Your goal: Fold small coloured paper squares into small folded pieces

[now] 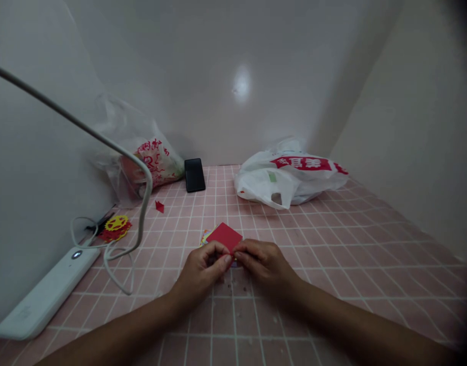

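Note:
A square sheet of red paper (pixel 225 236) is held up by its near corner between both my hands. My left hand (pixel 205 267) pinches it with thumb and forefinger from the left. From the right, my right hand (pixel 267 259) grips the same corner, fingertips close to the left ones. Beneath the red sheet, a colourful printed piece (pixel 205 237) peeks out on the left and a little shows below; the rest of it is covered.
A small red folded paper piece (pixel 159 206) lies left, near yellow and red cutouts (pixel 117 223). A white power bank (pixel 46 295) with a grey cable (pixel 145 203) sits at left. Behind are a black phone (pixel 195 175), a clear bag (pixel 153 157) and a white bag (pixel 287 175).

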A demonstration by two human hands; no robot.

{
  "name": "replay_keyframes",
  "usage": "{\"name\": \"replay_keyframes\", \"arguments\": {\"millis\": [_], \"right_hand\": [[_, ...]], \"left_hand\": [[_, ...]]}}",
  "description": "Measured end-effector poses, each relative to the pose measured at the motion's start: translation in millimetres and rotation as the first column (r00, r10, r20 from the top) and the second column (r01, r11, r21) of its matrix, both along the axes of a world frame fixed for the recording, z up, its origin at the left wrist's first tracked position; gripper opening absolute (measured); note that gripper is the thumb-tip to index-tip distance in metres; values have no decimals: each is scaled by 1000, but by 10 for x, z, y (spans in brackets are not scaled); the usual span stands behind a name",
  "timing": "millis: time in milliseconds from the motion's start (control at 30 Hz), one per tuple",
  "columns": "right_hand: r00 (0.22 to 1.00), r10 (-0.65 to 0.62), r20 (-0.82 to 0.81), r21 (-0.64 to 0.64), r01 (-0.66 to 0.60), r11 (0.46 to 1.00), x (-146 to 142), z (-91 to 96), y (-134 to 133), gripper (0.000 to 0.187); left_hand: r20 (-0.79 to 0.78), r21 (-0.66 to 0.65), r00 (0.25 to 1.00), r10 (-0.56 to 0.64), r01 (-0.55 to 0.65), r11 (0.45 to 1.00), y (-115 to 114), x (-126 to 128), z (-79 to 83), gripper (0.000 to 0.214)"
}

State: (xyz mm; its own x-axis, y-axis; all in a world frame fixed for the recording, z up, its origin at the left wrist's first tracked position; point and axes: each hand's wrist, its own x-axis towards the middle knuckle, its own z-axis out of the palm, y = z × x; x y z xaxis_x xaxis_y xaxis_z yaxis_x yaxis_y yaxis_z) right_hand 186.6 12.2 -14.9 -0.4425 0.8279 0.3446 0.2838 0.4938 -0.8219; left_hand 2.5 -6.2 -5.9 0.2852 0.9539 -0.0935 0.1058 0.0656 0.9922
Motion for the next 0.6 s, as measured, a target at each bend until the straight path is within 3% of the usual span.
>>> {"name": "replay_keyframes", "arguments": {"millis": [200, 433, 600], "right_hand": [[999, 48, -16, 125, -46, 991, 8, -13, 7, 22], [999, 23, -25, 38, -22, 999, -3, -27, -6, 14], [999, 31, -12, 66, -30, 997, 2, -27, 0, 16]], "left_hand": [[-40, 8, 999, -9, 9, 1000, -9, -1, 21, 24], [-19, -9, 1000, -13, 13, 1000, -11, -3, 33, 25], [-31, -15, 999, -17, 16, 1000, -3, 7, 57, 26]]}}
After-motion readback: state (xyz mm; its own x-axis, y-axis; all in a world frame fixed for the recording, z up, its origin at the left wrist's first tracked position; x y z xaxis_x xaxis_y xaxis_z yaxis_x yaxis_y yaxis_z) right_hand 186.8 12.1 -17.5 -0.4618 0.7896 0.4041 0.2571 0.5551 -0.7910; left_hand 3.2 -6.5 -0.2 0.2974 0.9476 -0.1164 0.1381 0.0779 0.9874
